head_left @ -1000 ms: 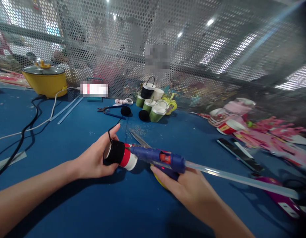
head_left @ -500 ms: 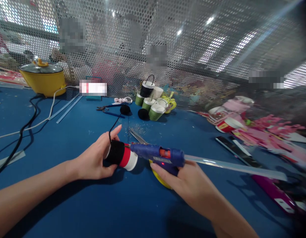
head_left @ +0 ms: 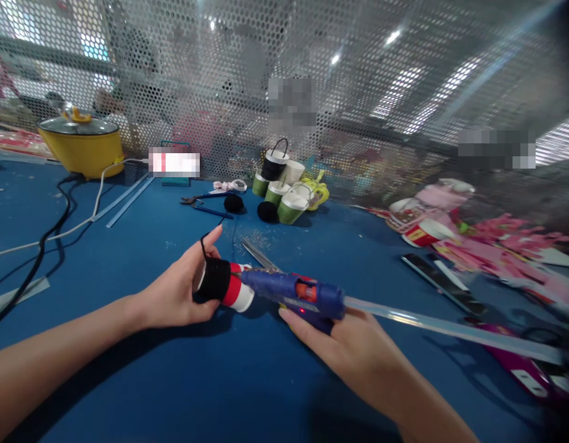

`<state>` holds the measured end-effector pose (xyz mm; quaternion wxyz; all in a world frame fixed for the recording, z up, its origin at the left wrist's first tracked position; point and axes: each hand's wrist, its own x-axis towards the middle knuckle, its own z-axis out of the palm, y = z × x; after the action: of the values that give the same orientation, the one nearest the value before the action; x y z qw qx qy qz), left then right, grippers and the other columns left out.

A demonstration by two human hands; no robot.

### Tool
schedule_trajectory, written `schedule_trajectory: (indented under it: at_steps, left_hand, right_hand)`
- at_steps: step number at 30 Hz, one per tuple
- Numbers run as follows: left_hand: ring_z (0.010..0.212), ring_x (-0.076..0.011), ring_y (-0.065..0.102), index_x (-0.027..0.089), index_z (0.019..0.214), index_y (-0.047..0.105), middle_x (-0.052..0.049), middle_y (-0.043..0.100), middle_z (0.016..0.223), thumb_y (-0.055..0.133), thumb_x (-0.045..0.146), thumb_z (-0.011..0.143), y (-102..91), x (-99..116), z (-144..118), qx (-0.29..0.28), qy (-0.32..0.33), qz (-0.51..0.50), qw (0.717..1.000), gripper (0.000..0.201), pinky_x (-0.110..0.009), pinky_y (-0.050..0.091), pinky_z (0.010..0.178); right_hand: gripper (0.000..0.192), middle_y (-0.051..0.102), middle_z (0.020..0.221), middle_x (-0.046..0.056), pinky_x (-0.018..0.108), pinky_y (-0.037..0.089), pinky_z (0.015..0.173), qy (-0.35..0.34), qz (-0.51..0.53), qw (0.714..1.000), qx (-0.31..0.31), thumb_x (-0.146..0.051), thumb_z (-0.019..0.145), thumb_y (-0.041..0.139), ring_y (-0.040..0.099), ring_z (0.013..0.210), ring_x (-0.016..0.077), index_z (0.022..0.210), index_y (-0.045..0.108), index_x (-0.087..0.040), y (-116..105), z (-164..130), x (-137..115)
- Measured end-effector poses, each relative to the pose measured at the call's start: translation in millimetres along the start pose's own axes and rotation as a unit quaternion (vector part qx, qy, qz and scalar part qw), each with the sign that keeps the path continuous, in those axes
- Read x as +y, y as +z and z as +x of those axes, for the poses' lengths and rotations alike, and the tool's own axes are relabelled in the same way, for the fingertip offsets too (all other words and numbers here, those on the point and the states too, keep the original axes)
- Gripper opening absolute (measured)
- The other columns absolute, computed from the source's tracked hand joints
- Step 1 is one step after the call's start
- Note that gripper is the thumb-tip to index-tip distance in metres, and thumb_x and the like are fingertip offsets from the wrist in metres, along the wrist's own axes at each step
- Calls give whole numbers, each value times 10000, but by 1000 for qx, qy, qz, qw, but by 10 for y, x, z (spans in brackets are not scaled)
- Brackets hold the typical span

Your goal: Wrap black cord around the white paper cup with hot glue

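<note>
Left hand (head_left: 176, 295) grips the cup (head_left: 225, 286) — right hand (head_left: 353, 347) holds the glue gun (head_left: 293, 292), nozzle at it; scissors (head_left: 259, 253) just beyond.

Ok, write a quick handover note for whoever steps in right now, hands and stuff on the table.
Left hand: grips the paper cup half wrapped in black yarn, lying sideways.
Right hand: holds the blue hot glue gun, nozzle at the cup's red band.
Done: the rim end is yarn-covered. Left: the red and white part is bare.
Finished green and black cups stand by the mesh; metal scissors lie behind the gun.

Glossy plastic glue gun (head_left: 296, 293), yarn-wrapped cup (head_left: 224, 286)
</note>
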<state>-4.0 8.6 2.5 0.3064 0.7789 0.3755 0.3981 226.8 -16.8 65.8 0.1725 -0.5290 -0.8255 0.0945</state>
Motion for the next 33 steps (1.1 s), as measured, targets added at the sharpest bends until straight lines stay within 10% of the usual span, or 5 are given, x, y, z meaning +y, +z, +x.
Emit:
schedule_trajectory:
  at_steps: [20,33]
  left_hand:
    - [837,-162,532,248,1378,21,-47,423,1031,615,157,652,13,-1,42,34,-111,-78,990,942,-287,493,702]
    - [908,-194,504,242,1390,21,-52,435,1031,584,153,653,9,8,17,24,-16,20,999,932,-381,413,866]
  right_hand:
    - [159,692,831,79,338,549,691,-26,-15,1000,2,-311,781,517,656,778,234,851,624,-216,95,-77,-3]
    - [238,696,766,88,361,543,639,-18,-17,1000,-12,-306,802,461,659,727,261,846,667,-196,21,-3,24]
